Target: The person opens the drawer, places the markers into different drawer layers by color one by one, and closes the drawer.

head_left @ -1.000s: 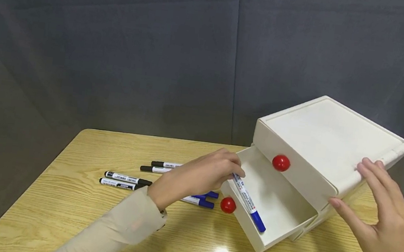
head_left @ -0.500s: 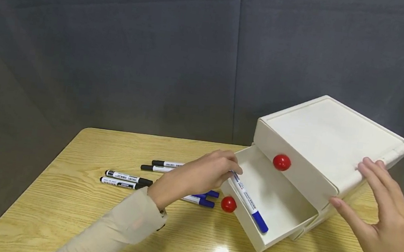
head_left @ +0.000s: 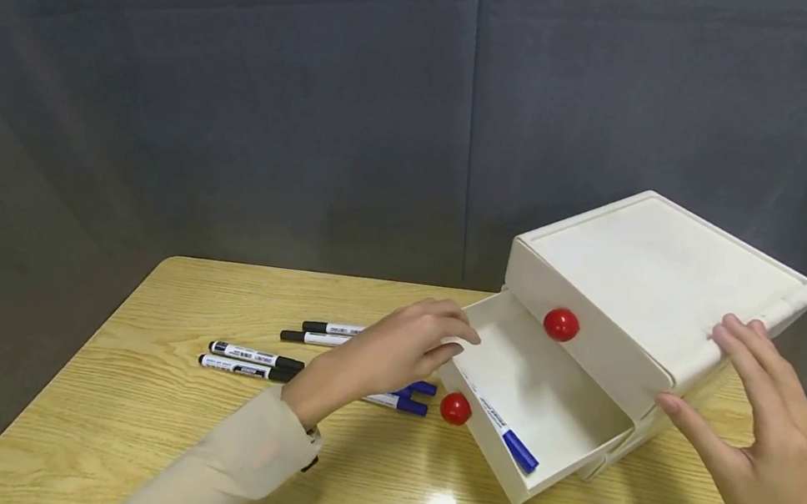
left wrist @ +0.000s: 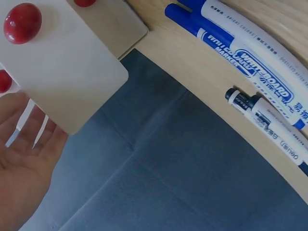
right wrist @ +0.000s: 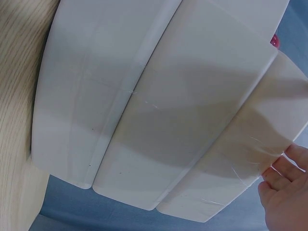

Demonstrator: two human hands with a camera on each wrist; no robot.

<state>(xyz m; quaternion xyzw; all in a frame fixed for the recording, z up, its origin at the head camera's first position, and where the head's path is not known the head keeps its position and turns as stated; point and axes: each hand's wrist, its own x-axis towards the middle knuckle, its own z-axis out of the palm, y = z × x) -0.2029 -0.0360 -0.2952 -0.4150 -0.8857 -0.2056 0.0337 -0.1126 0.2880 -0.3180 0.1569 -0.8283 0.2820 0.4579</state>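
Observation:
A white marker with a blue cap (head_left: pixel 519 451) lies in the pulled-out drawer (head_left: pixel 558 406), along the inside of its front wall. Over the far end of that wall hovers my left hand (head_left: pixel 392 347), fingers loosely bent and holding nothing. The drawer belongs to a white drawer cabinet (head_left: pixel 673 268) with red round knobs. My right hand (head_left: pixel 781 441) rests against the cabinet's right side, fingertips on the top edge and thumb near the front corner. In the right wrist view its fingers (right wrist: pixel 288 173) touch the cabinet's edge.
Left of the cabinet, black-capped markers (head_left: pixel 250 361) and blue-capped markers (head_left: pixel 396 402) lie on the wooden table (head_left: pixel 126 420), partly hidden by the left arm. A dark cloth (head_left: pixel 315 107) hangs behind the table.
My left hand has let go of the blue-capped marker, which has dropped down into the drawer beside the front wall. The left fingers have spread. My right hand stays in place.

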